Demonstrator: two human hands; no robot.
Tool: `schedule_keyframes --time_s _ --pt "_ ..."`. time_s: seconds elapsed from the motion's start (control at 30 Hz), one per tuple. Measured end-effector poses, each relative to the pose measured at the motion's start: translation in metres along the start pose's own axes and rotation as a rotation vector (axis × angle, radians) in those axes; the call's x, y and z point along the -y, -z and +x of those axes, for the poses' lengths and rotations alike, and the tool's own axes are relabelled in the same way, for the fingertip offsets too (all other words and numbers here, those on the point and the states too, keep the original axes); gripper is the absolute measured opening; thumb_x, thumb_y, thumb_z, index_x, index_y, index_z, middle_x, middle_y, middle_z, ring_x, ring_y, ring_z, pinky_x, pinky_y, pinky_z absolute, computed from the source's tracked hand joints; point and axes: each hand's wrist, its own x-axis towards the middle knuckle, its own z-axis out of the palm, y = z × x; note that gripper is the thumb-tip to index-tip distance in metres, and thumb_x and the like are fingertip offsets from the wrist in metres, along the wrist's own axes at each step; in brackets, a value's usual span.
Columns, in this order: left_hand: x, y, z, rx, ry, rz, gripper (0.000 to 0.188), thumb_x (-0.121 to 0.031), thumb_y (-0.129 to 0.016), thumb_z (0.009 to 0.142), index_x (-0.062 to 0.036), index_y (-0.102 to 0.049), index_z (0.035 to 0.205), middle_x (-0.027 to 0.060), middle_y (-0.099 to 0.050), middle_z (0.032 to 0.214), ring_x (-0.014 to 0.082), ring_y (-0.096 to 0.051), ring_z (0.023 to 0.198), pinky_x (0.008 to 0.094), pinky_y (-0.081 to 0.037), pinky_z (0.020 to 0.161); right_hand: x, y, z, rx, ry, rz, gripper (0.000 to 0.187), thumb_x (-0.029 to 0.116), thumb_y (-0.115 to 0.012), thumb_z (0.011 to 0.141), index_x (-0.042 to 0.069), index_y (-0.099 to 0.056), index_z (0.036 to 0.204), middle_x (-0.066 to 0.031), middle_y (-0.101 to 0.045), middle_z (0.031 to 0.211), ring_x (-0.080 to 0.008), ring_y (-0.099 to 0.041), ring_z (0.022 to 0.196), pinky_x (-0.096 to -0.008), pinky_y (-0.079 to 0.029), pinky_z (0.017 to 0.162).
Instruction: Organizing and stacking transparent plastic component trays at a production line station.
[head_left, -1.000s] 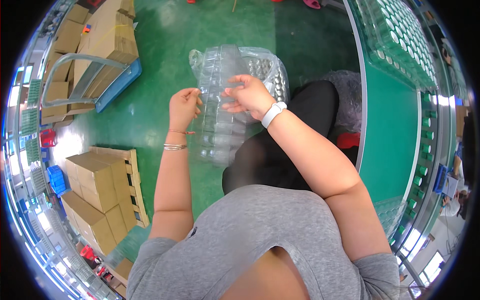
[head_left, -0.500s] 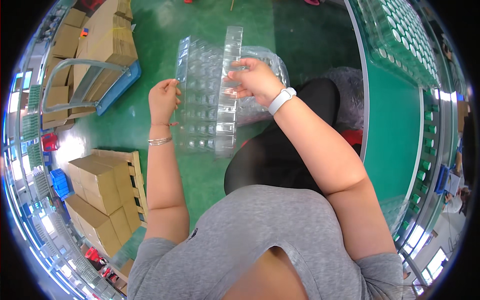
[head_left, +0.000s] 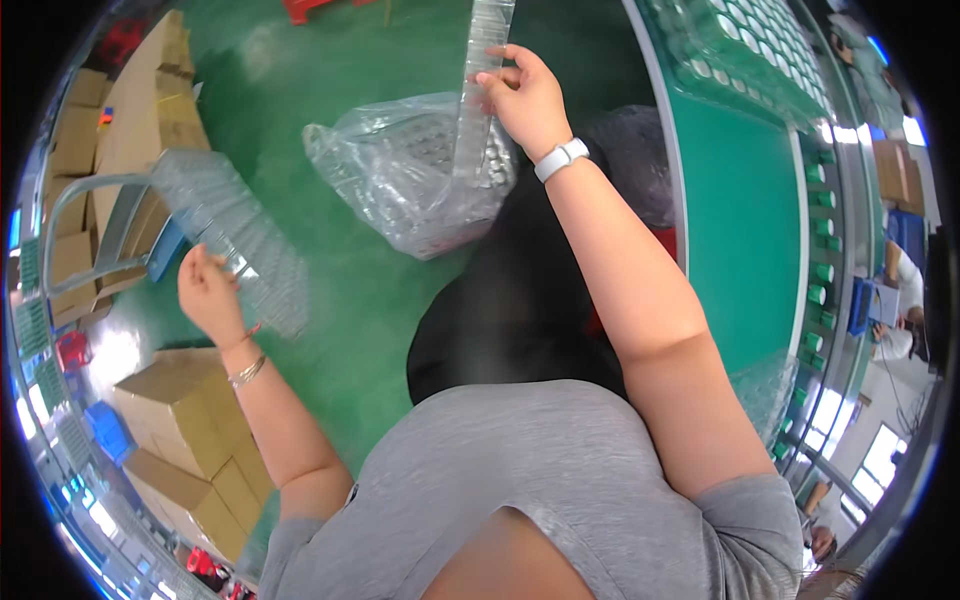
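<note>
Off to the left, my left hand (head_left: 208, 296) pinches the edge of a clear plastic blister tray (head_left: 262, 262), which hangs tilted and slightly blurred. My right hand (head_left: 530, 108) is raised ahead of me, fingers closed on a second clear tray (head_left: 472, 135), seen nearly edge-on. Beneath that tray, a crumpled transparent plastic bag (head_left: 365, 185) with more moulded trays inside lies on the floor beside my leg.
A green-topped bench (head_left: 745, 220) runs along my right, with trays of white-topped items (head_left: 745, 40) at its far end. To the left are a trolley (head_left: 95, 185) loaded with cardboard and stacked cartons (head_left: 190, 410). Another plastic bag (head_left: 635, 160) rests against the bench.
My hands have moved apart, the left one carrying a tray leftward and the right one lifting the other tray farther ahead. The bag between them is now uncovered.
</note>
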Motion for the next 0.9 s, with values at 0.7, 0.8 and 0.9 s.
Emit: schedule_keyframes --time_s 0.7,0.8,0.9 --pt "-0.084 -0.064 -0.038 0.135 -0.022 -0.311 0.021 -0.015 -0.046 0.099 0.0023 -0.059 0.099 0.0054 -0.057 0.068 0.0072 -0.046 0.044 0.0204 -0.036 0.039 -0.181 0.097 -0.028 -0.714 0.128 -0.918 0.028 0.003 -0.059 0.079 0.012 -0.068 0.104 -0.0144 -0.067 0.095 -0.0342 -0.062 0.089 -0.0421 -0.049 0.077" --pt "-0.086 -0.073 -0.044 0.2 -0.017 -0.373 0.021 -0.015 -0.046 0.099 0.0027 -0.058 0.099 0.0063 -0.058 0.067 0.0076 -0.046 0.043 0.0204 -0.036 0.038 -0.223 0.124 -0.016 -0.645 -0.037 -0.975 0.03 0.006 -0.057 0.082 0.013 -0.068 0.109 -0.0168 -0.067 0.095 -0.0342 -0.063 0.091 -0.0409 -0.05 0.079" --pt "-0.082 -0.075 -0.043 0.244 -0.06 -0.365 0.021 -0.014 -0.047 0.099 0.0033 -0.058 0.099 0.0066 -0.058 0.067 0.0077 -0.047 0.043 0.0202 -0.036 0.039 -0.246 0.117 -0.015 -0.474 -0.31 -0.935 0.029 0.012 -0.056 0.085 0.015 -0.068 0.111 -0.0177 -0.067 0.096 -0.0331 -0.064 0.092 -0.0387 -0.05 0.08"
